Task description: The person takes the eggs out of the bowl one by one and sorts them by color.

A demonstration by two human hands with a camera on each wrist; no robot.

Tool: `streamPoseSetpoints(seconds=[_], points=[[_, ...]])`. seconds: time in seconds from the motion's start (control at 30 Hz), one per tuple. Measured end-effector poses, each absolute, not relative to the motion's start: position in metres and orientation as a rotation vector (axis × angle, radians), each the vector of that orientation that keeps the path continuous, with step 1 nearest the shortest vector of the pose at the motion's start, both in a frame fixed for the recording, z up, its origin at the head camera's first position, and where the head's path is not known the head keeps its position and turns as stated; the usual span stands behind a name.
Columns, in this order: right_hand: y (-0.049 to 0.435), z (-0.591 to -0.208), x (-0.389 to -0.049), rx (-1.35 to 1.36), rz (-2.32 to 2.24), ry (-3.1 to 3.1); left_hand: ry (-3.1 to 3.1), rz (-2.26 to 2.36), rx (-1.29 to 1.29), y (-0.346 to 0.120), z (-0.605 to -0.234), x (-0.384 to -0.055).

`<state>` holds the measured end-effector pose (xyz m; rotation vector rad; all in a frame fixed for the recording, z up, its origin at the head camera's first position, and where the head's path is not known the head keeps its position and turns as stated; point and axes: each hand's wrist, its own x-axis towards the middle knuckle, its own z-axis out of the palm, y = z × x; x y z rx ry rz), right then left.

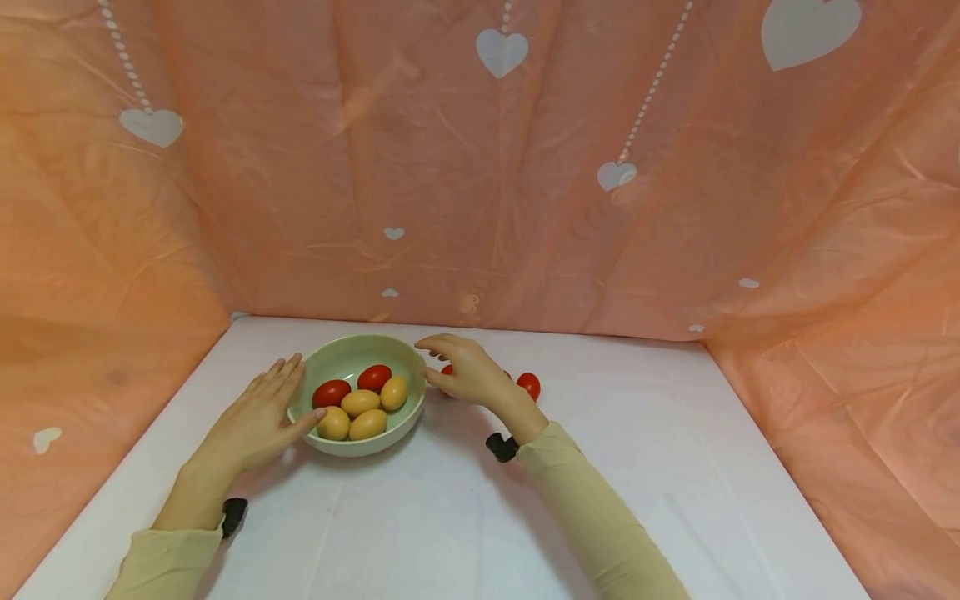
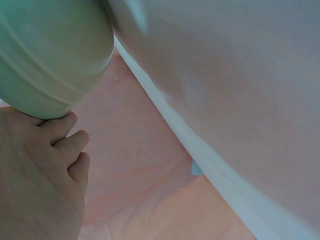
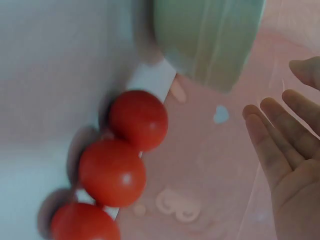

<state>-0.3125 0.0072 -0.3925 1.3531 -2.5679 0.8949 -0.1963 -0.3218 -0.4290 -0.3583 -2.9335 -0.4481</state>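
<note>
A pale green bowl stands on the white table, with two red tomatoes and several yellow oval fruits like small tomatoes inside. My left hand rests against the bowl's left side, fingers extended along the rim and thumb reaching over its near edge. In the left wrist view, its fingertips meet the bowl's outer wall. Just off the right rim, my right hand is spread with nothing in it. Below that hand, three red tomatoes lie in a row on the table, partly hidden by it in the head view.
White cloth covers the table. Orange-pink curtains with white heart prints enclose it at the back and both sides. A black wrist camera sits on the left wrist, another black camera on the right.
</note>
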Motion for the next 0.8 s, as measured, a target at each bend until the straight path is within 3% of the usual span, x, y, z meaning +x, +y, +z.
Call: streamPoseSetpoints(seconds=[0.8], points=[[-0.071,-0.397,-0.320,1.429,0.547,-2.792,-2.926,-0.453,-0.357,-0.323,-0.431,-0.198]])
